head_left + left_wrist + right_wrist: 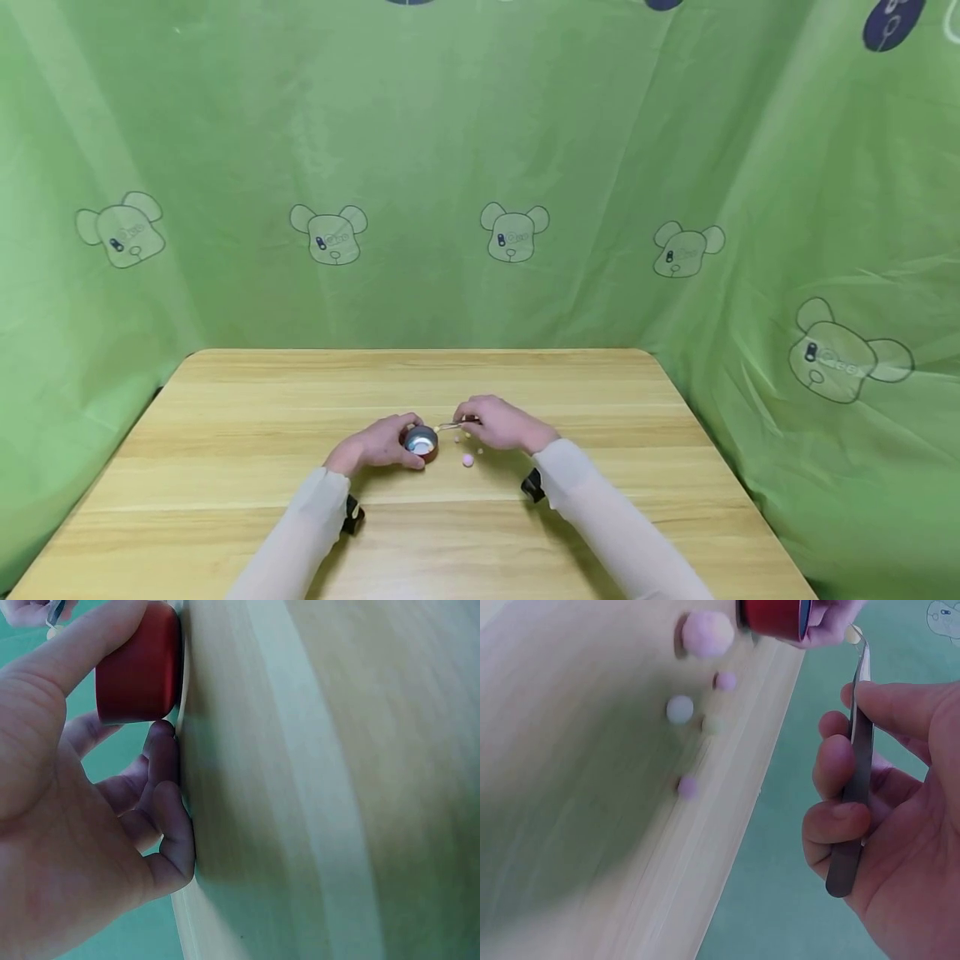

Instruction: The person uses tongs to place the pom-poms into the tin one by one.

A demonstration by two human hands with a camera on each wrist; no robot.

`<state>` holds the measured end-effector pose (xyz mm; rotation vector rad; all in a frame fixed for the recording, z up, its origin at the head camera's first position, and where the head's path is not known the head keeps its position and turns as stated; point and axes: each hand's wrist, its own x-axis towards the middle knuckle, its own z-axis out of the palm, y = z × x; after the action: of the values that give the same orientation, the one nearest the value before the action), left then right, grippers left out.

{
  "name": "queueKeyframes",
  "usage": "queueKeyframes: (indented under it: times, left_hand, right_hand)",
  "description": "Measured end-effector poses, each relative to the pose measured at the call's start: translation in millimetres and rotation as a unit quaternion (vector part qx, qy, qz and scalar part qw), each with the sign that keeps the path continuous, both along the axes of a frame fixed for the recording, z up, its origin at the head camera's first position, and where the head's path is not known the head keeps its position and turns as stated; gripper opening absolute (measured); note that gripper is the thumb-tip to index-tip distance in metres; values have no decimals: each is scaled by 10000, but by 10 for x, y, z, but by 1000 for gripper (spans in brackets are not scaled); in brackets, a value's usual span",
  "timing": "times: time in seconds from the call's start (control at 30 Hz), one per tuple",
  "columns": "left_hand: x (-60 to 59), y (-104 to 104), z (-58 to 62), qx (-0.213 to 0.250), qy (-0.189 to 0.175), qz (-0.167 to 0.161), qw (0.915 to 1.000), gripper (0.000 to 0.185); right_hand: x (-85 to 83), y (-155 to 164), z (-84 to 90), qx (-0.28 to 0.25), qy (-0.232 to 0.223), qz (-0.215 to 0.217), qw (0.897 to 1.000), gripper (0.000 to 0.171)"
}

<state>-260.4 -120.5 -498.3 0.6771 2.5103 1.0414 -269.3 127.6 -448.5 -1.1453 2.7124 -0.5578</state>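
A small round tin point(422, 451), red outside and silvery inside, stands on the table with its mouth up. My left hand point(381, 442) holds it from the side, thumb point(94, 637) along the near wall and fingers around the far side. In my right hand point(501, 423) is a pair of bent-tip tweezers point(862, 750), gripped between thumb and curled fingers. Their tips pinch a small pale yellow ball point(853, 634), close to the tin's right rim in the head view.
Several small balls lie on the table right of the tin, among them a larger pink pompom point(468, 460), a white ball point(680, 709) and a purple one point(688, 787). Green curtains point(420, 167) with bear prints hang behind and beside the wooden table point(262, 392).
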Motion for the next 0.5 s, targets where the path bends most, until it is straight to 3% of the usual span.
queueKeyframes:
  times: [0.5]
  left_hand:
    - [5, 3, -5, 26, 21, -17, 10000, 48]
  right_hand:
    - [9, -142, -35, 52, -223, 47, 9997, 16]
